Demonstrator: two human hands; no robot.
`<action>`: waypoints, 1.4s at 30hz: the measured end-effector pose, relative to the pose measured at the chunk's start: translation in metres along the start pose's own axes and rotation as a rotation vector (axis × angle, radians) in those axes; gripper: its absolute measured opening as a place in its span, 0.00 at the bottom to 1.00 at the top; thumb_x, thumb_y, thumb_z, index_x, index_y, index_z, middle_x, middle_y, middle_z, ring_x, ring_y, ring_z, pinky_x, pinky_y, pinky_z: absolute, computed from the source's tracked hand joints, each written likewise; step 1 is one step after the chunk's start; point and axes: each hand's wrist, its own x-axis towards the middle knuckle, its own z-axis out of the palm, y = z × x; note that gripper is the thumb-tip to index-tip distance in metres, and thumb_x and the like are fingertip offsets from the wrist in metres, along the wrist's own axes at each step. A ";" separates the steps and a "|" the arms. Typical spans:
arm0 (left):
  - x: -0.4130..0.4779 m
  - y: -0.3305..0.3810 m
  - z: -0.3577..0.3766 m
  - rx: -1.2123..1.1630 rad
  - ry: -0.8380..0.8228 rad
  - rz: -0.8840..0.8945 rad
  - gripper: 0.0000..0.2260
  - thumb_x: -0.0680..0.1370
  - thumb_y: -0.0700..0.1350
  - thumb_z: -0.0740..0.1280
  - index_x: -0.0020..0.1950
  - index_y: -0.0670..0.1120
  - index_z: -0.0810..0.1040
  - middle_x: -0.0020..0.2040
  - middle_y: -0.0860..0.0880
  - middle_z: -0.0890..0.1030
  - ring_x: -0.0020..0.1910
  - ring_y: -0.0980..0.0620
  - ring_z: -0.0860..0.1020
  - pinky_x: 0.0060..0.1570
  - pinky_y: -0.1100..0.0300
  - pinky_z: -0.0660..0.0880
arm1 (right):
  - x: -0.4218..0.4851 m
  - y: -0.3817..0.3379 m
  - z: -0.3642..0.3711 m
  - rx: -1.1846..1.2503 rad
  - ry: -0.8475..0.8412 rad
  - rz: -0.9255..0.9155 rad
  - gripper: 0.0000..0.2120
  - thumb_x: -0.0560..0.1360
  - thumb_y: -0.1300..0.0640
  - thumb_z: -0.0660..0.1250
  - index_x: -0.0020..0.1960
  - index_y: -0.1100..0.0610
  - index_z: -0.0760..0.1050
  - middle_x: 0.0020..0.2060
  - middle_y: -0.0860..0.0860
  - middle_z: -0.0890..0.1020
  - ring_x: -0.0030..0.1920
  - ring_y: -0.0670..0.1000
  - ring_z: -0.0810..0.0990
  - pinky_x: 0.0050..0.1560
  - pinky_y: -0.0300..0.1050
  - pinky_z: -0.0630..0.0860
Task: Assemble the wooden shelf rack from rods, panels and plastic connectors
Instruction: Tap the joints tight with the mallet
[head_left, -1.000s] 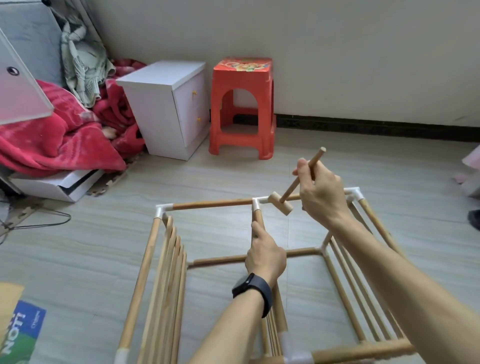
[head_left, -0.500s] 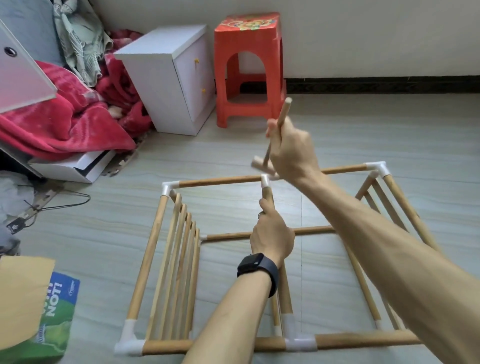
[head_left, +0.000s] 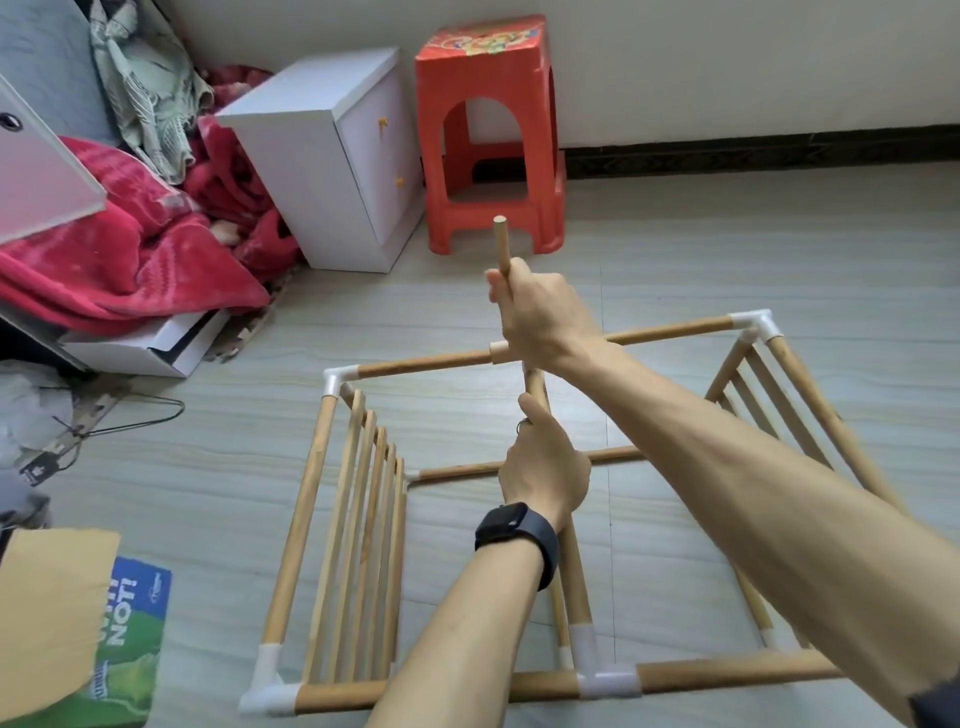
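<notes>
Head view: rack frame (head_left: 302, 519) mostly joined; left grip (head_left: 545, 467) wraps the middle rod (head_left: 535, 385), right grip (head_left: 540, 322) clenches a mallet (head_left: 502, 244) at its far joint. Tapping joints home remains, I'd say.

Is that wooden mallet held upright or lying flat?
Upright: the right hand grips the mallet, handle end up, head down near the rack.

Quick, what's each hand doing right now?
Left hand: gripping the rack's middle wooden rod.
Right hand: gripping the small wooden mallet's handle.
</notes>
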 end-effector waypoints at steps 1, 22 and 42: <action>0.000 -0.003 0.000 0.030 -0.003 0.003 0.25 0.75 0.37 0.59 0.71 0.44 0.55 0.54 0.44 0.77 0.45 0.40 0.76 0.43 0.49 0.73 | 0.001 0.001 -0.003 0.058 0.021 0.031 0.19 0.86 0.46 0.50 0.53 0.57 0.74 0.36 0.52 0.81 0.40 0.58 0.81 0.42 0.54 0.75; -0.045 0.067 0.046 0.293 -0.232 0.318 0.33 0.78 0.69 0.48 0.71 0.48 0.70 0.65 0.44 0.78 0.65 0.41 0.74 0.59 0.44 0.70 | -0.103 0.140 -0.151 -0.032 0.392 0.258 0.17 0.87 0.48 0.50 0.53 0.56 0.73 0.33 0.46 0.77 0.33 0.46 0.78 0.36 0.50 0.75; -0.076 0.102 0.101 0.105 -0.097 0.273 0.15 0.74 0.33 0.57 0.59 0.43 0.62 0.35 0.48 0.70 0.38 0.39 0.72 0.38 0.52 0.68 | -0.104 0.118 -0.147 -0.075 0.504 -0.042 0.16 0.87 0.55 0.52 0.54 0.65 0.73 0.34 0.48 0.76 0.30 0.45 0.78 0.33 0.43 0.76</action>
